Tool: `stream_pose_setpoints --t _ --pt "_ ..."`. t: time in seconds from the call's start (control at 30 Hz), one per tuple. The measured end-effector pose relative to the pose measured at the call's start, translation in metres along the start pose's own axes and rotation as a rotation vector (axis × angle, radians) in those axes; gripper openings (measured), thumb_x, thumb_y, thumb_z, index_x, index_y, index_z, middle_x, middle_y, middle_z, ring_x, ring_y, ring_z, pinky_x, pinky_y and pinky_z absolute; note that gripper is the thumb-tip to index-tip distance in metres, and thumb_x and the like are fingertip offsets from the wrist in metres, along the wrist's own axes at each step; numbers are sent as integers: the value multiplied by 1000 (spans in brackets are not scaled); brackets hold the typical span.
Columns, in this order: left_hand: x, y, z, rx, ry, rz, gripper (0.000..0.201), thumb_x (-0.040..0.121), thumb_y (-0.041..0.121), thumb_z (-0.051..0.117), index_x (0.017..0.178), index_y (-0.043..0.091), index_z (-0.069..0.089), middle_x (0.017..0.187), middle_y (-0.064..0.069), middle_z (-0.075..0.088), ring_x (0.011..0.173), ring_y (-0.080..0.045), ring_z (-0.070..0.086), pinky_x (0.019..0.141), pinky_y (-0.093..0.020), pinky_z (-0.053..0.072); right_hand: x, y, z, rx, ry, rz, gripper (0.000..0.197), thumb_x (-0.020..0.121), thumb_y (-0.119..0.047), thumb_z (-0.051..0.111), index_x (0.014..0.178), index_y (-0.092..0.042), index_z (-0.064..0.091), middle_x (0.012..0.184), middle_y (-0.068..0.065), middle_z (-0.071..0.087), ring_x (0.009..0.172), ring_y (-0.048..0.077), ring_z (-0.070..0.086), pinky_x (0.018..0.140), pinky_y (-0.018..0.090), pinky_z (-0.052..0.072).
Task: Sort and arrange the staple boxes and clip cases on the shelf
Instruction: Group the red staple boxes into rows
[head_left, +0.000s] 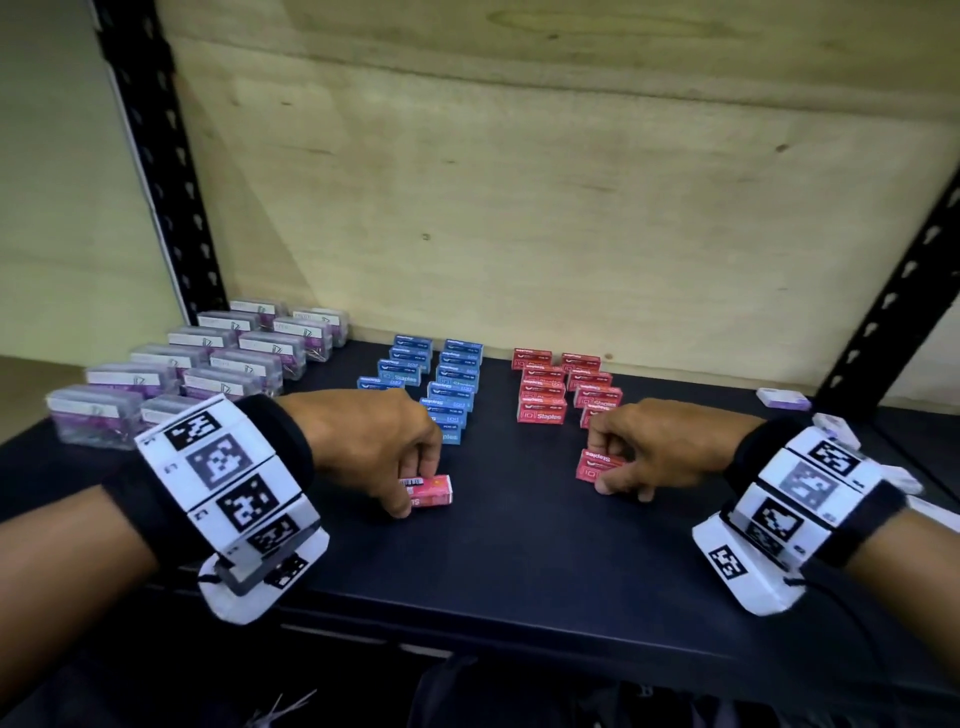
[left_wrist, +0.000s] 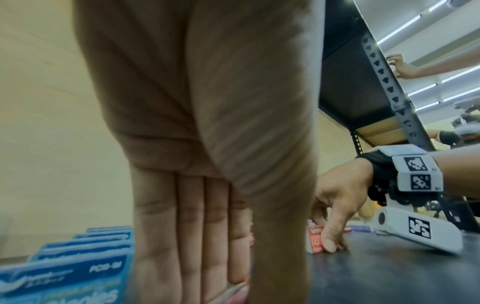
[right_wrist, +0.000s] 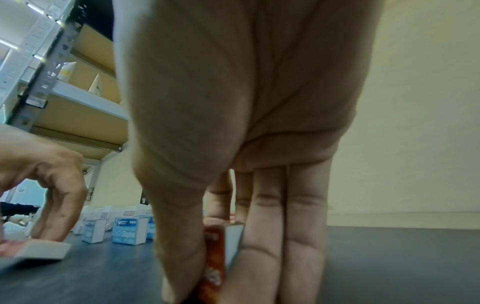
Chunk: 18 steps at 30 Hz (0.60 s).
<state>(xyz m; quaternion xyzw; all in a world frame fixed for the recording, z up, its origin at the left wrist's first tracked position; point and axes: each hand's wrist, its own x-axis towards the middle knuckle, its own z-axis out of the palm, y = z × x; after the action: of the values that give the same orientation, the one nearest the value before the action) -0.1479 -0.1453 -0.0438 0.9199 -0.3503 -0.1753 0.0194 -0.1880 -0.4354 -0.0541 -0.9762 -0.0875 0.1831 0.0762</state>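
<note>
Each hand pinches one red staple box: left hand (head_left: 384, 447) lower centre, right hand (head_left: 654, 447) beside two red rows (head_left: 563, 387); two blue rows (head_left: 431, 379) and clip cases (head_left: 208, 364) upper left.

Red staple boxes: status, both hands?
Left hand pinches a loose red staple box lying flat. Right hand grips another red box standing at the red rows' front. Nothing blocking.

Clip cases (head_left: 208, 358), clear, left block: 12. Blue staple boxes (head_left: 441, 384): about 11. Red staple boxes (head_left: 550, 389): about 12.
</note>
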Motion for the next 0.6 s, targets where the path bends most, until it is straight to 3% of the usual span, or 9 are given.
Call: stream_pose_setpoints --t 0.13,0.3,0.43,0.6 --pt "9 5 -3 -70 5 67 25 85 23 70 109 26 68 94 15 72 84 2 66 84 -23 54 -3 0 -2 -18 18 -9 18 85 -39 74 92 -28 60 66 -14 71 63 2 67 64 22 44" --pt "33 17 -10 -51 -1 117 23 88 20 65 110 27 66 90 15 73 82 1 67 81 -20 53 -8 7 -6 -28 12 4 11 87 -33 72 92 -30 63 74 -11 74 66 0 67 67 20 45" --pt "55 24 -16 -61 28 140 22 89 17 66 110 23 68 90 13 72 81 0 66 81 -20 53 -12 15 -10 -58 26 31 9 89 -30 70 95 -30 63 77 -10 74 72 0 67 74 23 49" --pt "81 32 -17 -53 103 125 25 90 18 65 115 21 65 98 12 68 90 -5 64 84 -21 52 -9 22 -13 -124 82 66 15 91 -34 68 103 -29 61 92 -10 67 88 13 63 81 31 50"
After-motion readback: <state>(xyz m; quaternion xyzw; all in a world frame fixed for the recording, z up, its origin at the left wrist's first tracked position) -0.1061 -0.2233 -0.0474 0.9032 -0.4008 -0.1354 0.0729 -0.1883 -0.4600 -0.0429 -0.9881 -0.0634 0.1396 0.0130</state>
